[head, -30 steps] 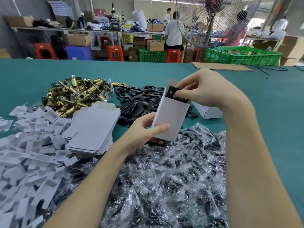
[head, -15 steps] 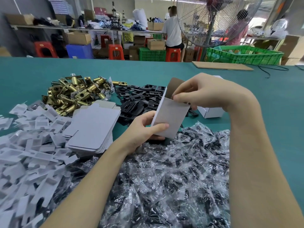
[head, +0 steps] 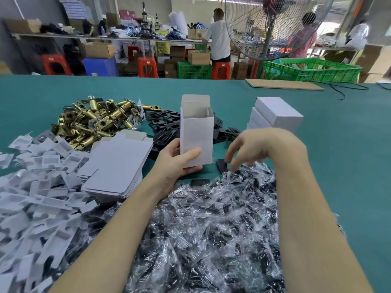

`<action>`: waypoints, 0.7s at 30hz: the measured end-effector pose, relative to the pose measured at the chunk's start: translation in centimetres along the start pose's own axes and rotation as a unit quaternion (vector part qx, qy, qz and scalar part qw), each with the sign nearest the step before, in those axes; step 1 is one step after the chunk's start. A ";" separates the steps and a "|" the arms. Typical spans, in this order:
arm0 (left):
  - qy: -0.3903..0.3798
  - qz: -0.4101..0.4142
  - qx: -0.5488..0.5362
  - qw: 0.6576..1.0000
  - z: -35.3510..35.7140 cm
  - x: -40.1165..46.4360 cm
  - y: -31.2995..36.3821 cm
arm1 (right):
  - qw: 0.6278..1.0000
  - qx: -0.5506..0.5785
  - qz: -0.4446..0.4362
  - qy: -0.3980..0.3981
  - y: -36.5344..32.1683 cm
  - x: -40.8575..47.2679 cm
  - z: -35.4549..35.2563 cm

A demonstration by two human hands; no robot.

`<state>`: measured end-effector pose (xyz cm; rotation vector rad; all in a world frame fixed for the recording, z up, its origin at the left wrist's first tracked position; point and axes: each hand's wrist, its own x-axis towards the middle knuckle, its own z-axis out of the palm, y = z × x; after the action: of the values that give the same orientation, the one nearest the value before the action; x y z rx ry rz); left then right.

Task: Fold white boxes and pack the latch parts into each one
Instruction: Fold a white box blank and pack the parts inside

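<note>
**Open box upright, right hand down at the bagged parts**

Nearest the camera, a big heap of small clear crinkly plastic bags with dark parts (head: pixel 211 233) spreads below the upright white cardboard box (head: pixel 196 137) – these look slippery and light, prob. best pinched by a bag corner. The right hand (head: pixel 254 148), just right of the box, reaches down w/ fingers curled at the heap's far edge beside a loose black flat plate (head: pixel 221 166); motion blur, so I cannot tell whether it holds anything. The left hand (head: pixel 179 163) grips the box's lower part, thumb across the front, fingers behind. The box is thin card, light and easily crushed – hold near the base by the side walls, not the open top. It's plain white, tall, rectangular, top flaps up, inside hidden. Left of it lies a stack of flat white box blanks (head: pixel 116 166). Behind it, black metal plates (head: pixel 167 127); behind-left, brass-coloured latch bolts (head: pixel 93 121); behind-right, closed white boxes (head: pixel 275 115).
</note>
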<state>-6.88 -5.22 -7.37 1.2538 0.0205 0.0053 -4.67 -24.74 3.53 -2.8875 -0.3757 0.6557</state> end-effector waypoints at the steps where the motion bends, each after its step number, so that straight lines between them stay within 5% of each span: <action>1: -0.001 0.000 -0.001 1.000 0.0 0.0 0.0 | 0.999 -0.003 0.013 -0.032 -0.2 0.3 0.3; 11: -0.008 -0.007 -0.003 1.000 0.0 -0.1 0.1 | 1.000 0.028 0.006 -0.011 0.2 1.5 1.2; 15: -0.009 -0.010 0.005 1.000 0.1 -0.1 0.1 | 0.990 0.102 -0.055 0.080 0.6 0.1 -0.1; 17: -0.009 -0.013 0.005 1.000 0.1 -0.1 0.1 | 0.959 0.197 -0.102 0.174 0.5 -1.0 -1.0; 21: -0.015 -0.017 0.010 1.000 0.0 -0.2 0.1 | 0.839 0.378 -0.210 0.331 -0.9 -2.5 -2.1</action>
<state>-7.06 -5.17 -7.32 1.2726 0.0160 -0.0422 -6.07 -24.77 6.60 -1.9808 -0.4778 -0.2503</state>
